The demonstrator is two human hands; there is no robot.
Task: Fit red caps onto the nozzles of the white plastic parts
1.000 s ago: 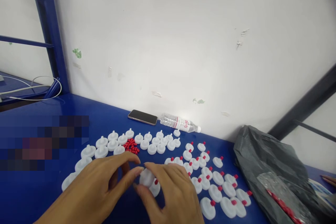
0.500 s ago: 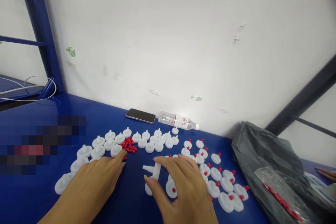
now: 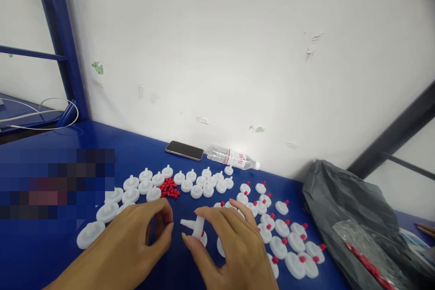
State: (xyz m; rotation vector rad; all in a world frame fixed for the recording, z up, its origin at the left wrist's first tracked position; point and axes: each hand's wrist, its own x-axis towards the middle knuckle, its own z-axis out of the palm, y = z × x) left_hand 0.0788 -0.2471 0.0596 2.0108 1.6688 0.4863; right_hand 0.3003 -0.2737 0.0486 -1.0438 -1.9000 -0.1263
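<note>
My right hand (image 3: pixel 234 240) pinches a white nozzle cap (image 3: pixel 199 226) by its rim between thumb and fingers. The cap is tipped on its side, and its bare spout points left toward my left hand (image 3: pixel 136 235). That hand's thumb and forefinger are pressed together a little apart from the spout; whatever is between them is too small or hidden to see. A pile of small red tips (image 3: pixel 170 188) lies just beyond my left hand. White nozzle caps without red tips (image 3: pixel 196 191) stand left and centre; red-tipped caps (image 3: pixel 278 247) are spread around and right of my right hand.
A black phone (image 3: pixel 184 150) and a clear plastic bottle (image 3: pixel 234 157) lie along the wall. On the right, a dark plastic bag (image 3: pixel 335 199) bears a clear bag (image 3: pixel 363 249) with red pieces. A blurred patch covers the left of the blue table (image 3: pixel 136 145).
My left hand has come away from the red tips, its thumb and forefinger closing into a pinch near the spout. My right hand still holds the cap. The view has shifted slightly.
</note>
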